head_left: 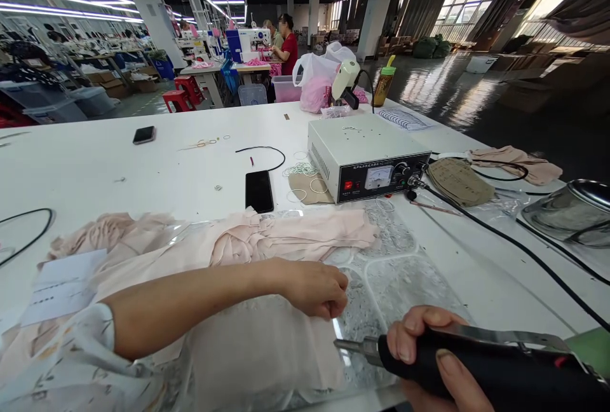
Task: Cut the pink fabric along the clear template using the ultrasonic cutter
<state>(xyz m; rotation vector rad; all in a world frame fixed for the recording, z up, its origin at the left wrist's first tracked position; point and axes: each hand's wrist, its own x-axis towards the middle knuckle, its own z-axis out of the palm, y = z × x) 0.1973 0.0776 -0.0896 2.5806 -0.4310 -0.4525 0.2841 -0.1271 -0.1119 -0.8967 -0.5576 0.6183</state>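
My left hand [317, 288] lies across a pale pink fabric piece [267, 348], its fingers curled and pinching the cloth's right edge. My right hand [429, 348] is wrapped round a black hand-held tool [486, 367] whose metal tip [350, 347] points left toward the fabric edge, just below my left fingers. The cloth rests on a clear textured glass plate [405, 278]. More pink fabric [286, 237] is bunched behind my forearm. A black cable [515, 243] runs from the tool's side to a white control box [366, 154] with a meter.
A black phone [258, 191] lies by the box, another phone [143, 135] further back left. Small rings [300, 170], tan fabric pieces [460, 180], a metal bowl [569, 212], a bottle [384, 81] and plastic bags [317, 78] stand around. People sit at sewing machines [286, 43] behind.
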